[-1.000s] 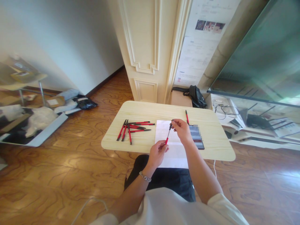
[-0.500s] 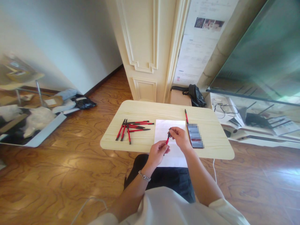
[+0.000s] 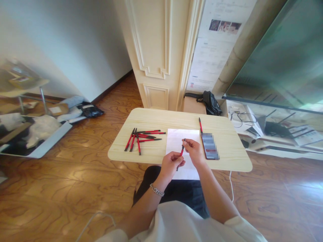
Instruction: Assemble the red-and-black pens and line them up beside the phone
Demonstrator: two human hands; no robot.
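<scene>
I hold one red and black pen [image 3: 181, 152] over a white sheet of paper [image 3: 182, 141] on a small light wooden table [image 3: 151, 117]. My left hand [image 3: 170, 164] is closed round the pen's lower end. My right hand [image 3: 194, 152] pinches its upper end. A loose bunch of several red and black pens [image 3: 141, 136] lies on the table to the left of the paper. Another single pen [image 3: 201, 125] lies at the paper's far right corner.
A phone [image 3: 210, 146] lies flat right of the paper. A black bag [image 3: 210, 102] sits on the floor behind the table, against a cream door frame [image 3: 161, 57]. Clutter and a tray [image 3: 37, 134] lie at the left. A low shelf with cables [image 3: 272, 134] stands at the right.
Both hands have drawn together and nearer to me. The pen looked long and stretched between them a second ago; now it shows short between the hands.
</scene>
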